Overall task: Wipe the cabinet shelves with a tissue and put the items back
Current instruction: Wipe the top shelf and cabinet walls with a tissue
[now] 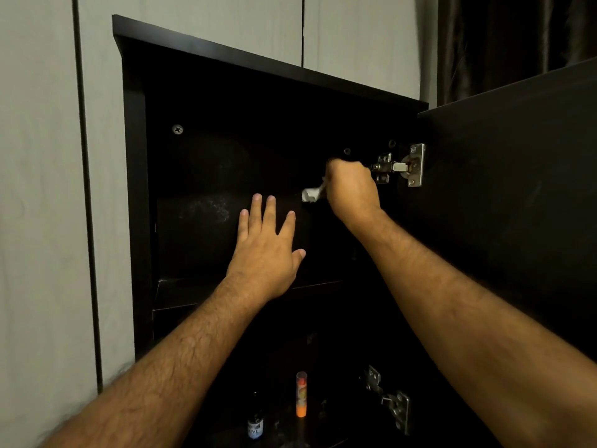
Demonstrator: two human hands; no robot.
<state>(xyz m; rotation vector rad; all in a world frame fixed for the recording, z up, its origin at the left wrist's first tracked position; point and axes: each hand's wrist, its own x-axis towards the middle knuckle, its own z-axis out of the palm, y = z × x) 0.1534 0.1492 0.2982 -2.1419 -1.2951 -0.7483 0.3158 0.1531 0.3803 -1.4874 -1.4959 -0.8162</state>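
A dark open cabinet (206, 163) fills the middle of the head view. My right hand (352, 189) grips a crumpled white tissue (311, 194) deep in the upper compartment, near the right inner wall below the upper hinge. My left hand (268, 244) is spread flat with straight fingers in front of the dark back panel, above the shelf edge (181, 287). On a lower shelf stand an orange-and-clear glue stick (301, 394) and a small dark bottle (255, 421) with a blue label.
The cabinet door (517, 189) stands open on the right, held by a metal upper hinge (400, 166) and a lower hinge (391, 399). Pale wall panels (42, 189) lie to the left, and a dark curtain (517, 33) hangs at top right.
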